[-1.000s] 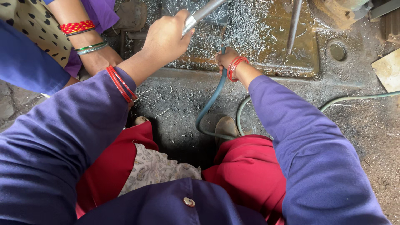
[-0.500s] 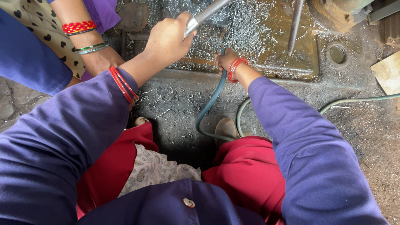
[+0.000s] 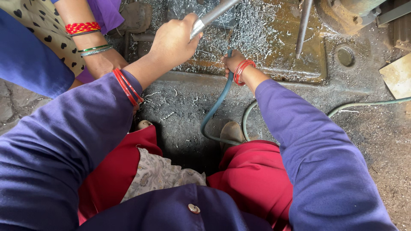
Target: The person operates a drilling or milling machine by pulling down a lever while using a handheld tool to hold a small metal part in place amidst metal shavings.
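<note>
Head view, looking down. Machine bed (image 3: 274,47): broad, rusty, strewn with metal shavings, its front edge crossing under both wrists. Left hand (image 3: 173,40): arm stretched forward, fist clamped round a grey metal lever (image 3: 212,17) slanting to the top edge. Right hand (image 3: 233,62): fingers wrapped on a blue hose (image 3: 216,107) at the bed's edge; hose loops down toward the feet. Another person's forearm (image 3: 92,47): close at left, leaving little room there.

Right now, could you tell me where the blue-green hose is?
In the head view, the blue-green hose runs from the right hand at centre top, down beside the metal tray of shavings, looping by the shoe.
</note>
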